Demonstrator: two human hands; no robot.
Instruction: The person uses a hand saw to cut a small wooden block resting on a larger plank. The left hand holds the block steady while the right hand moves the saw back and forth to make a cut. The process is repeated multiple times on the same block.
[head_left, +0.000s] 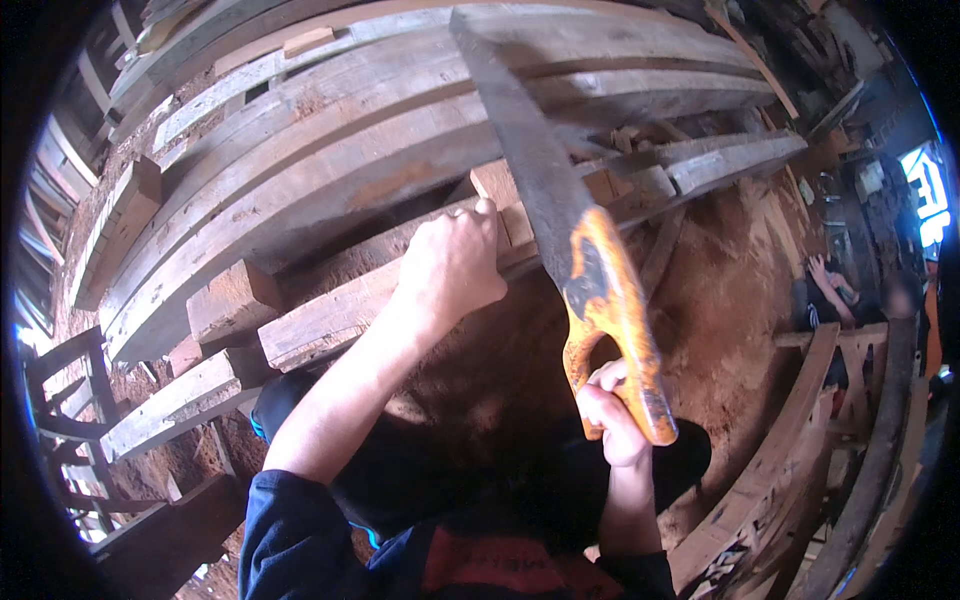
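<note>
Saw (555,200), orange-handled, in right grip (614,415)

Reddish dirt floor (725,265), bright opening (928,190)

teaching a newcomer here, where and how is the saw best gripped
Probably by the yellow handle, from the near side, where the right hand holds it. Its opening gives room to wrap a grip round it, and it lies nearest, while the blade extends away.
</note>
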